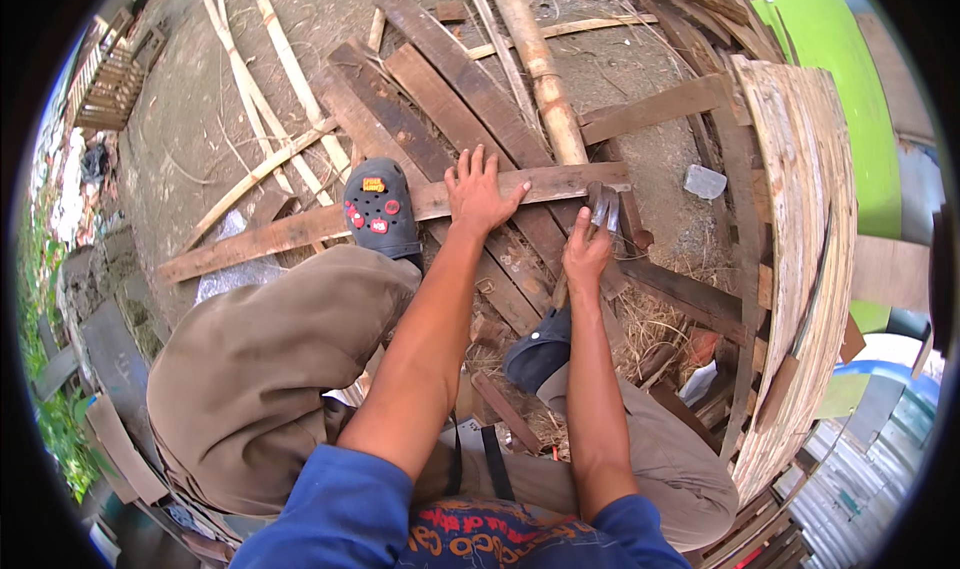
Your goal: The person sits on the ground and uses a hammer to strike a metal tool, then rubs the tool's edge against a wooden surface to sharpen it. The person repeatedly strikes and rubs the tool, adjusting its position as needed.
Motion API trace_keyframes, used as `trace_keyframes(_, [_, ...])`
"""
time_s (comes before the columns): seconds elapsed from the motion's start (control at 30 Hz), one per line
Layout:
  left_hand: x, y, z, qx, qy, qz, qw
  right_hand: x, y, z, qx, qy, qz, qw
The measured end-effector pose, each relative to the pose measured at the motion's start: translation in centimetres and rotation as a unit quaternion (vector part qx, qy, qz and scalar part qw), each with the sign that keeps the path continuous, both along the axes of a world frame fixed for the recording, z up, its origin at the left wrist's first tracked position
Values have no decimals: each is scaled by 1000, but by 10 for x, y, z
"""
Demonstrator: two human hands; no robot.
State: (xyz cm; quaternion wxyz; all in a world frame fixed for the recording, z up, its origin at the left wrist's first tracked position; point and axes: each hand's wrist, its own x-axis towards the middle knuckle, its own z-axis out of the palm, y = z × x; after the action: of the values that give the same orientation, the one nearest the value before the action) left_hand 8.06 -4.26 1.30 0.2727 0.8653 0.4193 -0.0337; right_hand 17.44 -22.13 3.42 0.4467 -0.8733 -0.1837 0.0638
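On the plank (570, 182), a shoe (372, 207) bears a lettered charm (373, 185)

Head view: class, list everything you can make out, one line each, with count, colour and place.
plank: one, brown, across the centre
hammer: one, silvery head, at the plank's right end
boards: several, dark brown, centre
bamboo pole: one, tan, top centre
strips: several, pale, upper left
slatted crate: one, tan, far upper left
block: one, whitish, right of centre
layered sheets: stack, pale, right
panel: one, bright green, upper right
corrugated sheets: several, silvery, lower right
clogs: two, dark grey, centre
trousers: one pair, brown, below
shirt: one, blue, bottom
left hand: one, spread on plank
right hand: one, gripping hammer
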Motion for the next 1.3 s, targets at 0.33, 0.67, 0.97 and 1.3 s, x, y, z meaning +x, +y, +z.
trace_keyframes(0.33, [-1,13,9,-75,51,-39,995,27,4,9,-38,107,-15,993])
trace_keyframes(0.67, [1,10,7,-72,24,-40,996,39,1,15,-80,10,43,996])
trace_keyframes(0.97, [-1,10,2,-62,24,-31,997,31,9,31,-133,8,62,989])
trace_keyframes(1.3, [3,13,6,-69,2,-30,997,40,12,38,-160,53,86,982])
